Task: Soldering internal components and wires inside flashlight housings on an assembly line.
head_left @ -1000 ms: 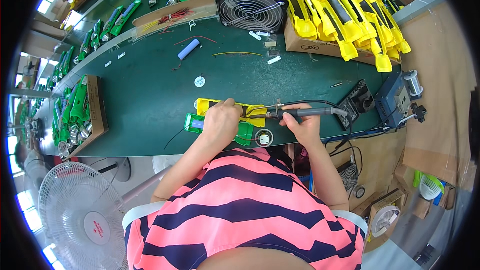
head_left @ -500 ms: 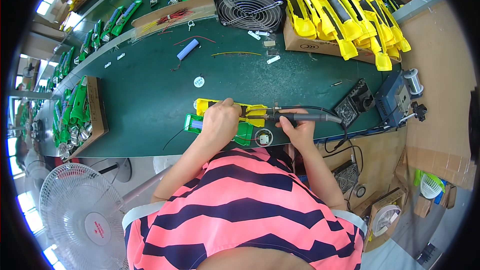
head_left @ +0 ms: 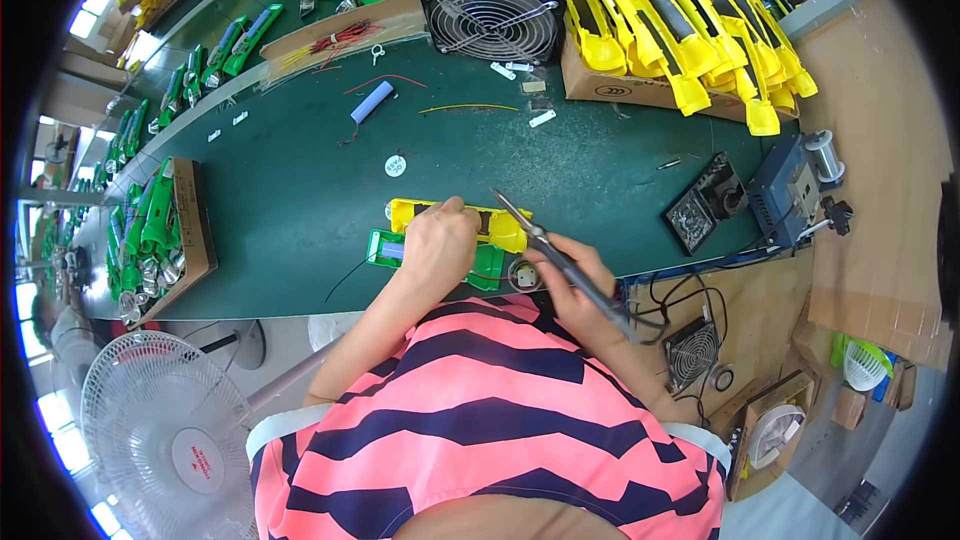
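Observation:
My left hand [head_left: 440, 243] is closed on a long yellow plastic housing [head_left: 508, 230] lying crosswise near the table's front edge; its fingertips are hidden. Under my left wrist and in front of the housing sits a green plastic housing [head_left: 489, 262], which holds a blue cylindrical battery [head_left: 392, 250]. My right hand [head_left: 577, 275] grips a soldering iron [head_left: 577, 278] by its black handle. Its metal tip points up and to the left, over the right part of the yellow housing. Beside my right fingers is a round lamp cup [head_left: 523, 276] with a white centre.
A carton [head_left: 655, 98] heaped with yellow housings stands at the back right, beside a black fan [head_left: 493, 22]. At right are a soldering stand [head_left: 705, 205] and a blue soldering station [head_left: 783, 195]. A box of green housings [head_left: 195, 215] stands left. A loose battery [head_left: 372, 102] lies mid-table.
The soldering iron has turned from level to slanting, its tip swinging up and away from the yellow housing. My right hand has shifted left and nearer to me. My left hand stays in place.

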Demonstrator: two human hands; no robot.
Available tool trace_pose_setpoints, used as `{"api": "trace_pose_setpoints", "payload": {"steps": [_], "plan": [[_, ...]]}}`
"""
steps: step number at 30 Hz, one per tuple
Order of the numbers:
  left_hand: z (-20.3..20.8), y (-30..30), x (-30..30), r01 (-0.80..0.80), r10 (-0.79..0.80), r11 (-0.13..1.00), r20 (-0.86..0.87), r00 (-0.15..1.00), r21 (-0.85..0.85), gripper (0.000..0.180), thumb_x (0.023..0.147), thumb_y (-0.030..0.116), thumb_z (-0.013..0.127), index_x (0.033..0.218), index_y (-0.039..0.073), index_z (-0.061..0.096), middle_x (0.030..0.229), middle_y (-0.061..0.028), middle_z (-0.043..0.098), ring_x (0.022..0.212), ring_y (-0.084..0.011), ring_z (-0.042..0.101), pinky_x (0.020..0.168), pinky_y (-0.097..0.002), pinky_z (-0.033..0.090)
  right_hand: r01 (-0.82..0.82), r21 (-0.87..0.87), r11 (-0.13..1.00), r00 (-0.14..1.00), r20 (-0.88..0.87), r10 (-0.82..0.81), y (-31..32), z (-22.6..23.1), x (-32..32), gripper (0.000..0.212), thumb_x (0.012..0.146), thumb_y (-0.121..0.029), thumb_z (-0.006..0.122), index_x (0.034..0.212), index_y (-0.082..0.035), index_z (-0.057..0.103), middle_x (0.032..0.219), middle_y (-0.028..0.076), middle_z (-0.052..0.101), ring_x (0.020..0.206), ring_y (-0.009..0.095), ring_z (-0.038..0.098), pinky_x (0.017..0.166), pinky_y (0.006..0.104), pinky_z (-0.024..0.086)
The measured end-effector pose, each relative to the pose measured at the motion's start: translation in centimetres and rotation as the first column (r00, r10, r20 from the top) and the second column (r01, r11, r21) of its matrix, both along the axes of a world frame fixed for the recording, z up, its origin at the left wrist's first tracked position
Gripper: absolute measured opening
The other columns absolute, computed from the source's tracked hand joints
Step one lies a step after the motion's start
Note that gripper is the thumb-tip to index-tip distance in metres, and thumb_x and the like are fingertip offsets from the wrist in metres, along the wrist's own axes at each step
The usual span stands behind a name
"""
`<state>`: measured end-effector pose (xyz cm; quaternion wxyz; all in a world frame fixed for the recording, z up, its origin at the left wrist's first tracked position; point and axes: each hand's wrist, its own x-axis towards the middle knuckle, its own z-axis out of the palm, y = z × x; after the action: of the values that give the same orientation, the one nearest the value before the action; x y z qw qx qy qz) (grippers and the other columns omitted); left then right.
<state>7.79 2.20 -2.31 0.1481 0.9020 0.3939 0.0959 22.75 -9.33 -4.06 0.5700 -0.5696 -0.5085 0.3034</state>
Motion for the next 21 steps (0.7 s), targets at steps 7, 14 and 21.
{"api": "trace_pose_setpoints", "payload": {"steps": [7, 14, 21], "plan": [[0.4, -0.1, -0.1, 0.002, -0.002, 1.000, -0.021, 1.000, -0.003, 0.006, 0.066, 0.006, 0.059, 0.071, 0.003, 0.061, 0.070, -0.0111, 0.054, 0.068, -0.0280, 0.056, 0.060, -0.0363, 0.045, -0.235, -0.085, 0.968, 0.929, 0.272, 0.249, 1.7, -0.5, -1.6, 0.071, 0.062, -0.012, 0.072, 0.121, -0.006, 0.033, 0.108, 0.018, 0.049, 0.104, 0.036, 0.045, 0.102, 0.0460, 0.022], [5.2, -0.3, -3.9, -0.070, 0.078, 0.995, 0.113, 0.991, -0.077, 0.023, 0.057, 0.020, 0.072, 0.071, 0.004, 0.064, 0.070, -0.0084, 0.058, 0.066, -0.0243, 0.053, 0.060, -0.0338, 0.043, -0.242, -0.151, 0.959, 0.918, 0.285, 0.276, 2.3, -1.4, 0.3, 0.072, 0.061, -0.015, 0.073, 0.120, -0.008, 0.034, 0.114, 0.007, 0.053, 0.120, 0.040, 0.030, 0.101, 0.0410, 0.026], [-0.5, -2.1, -2.2, -0.103, 0.044, 0.990, 0.493, 0.869, 0.092, 0.012, 0.065, 0.003, 0.065, 0.077, 0.004, 0.063, 0.073, -0.0060, 0.058, 0.068, -0.0221, 0.055, 0.059, -0.0304, 0.043, -0.279, -0.138, 0.950, 0.879, 0.361, 0.310, 4.0, -0.2, 1.8, 0.070, 0.062, -0.009, 0.069, 0.119, -0.005, 0.030, 0.113, 0.008, 0.054, 0.092, 0.030, 0.056, 0.104, 0.0460, 0.015]]}}
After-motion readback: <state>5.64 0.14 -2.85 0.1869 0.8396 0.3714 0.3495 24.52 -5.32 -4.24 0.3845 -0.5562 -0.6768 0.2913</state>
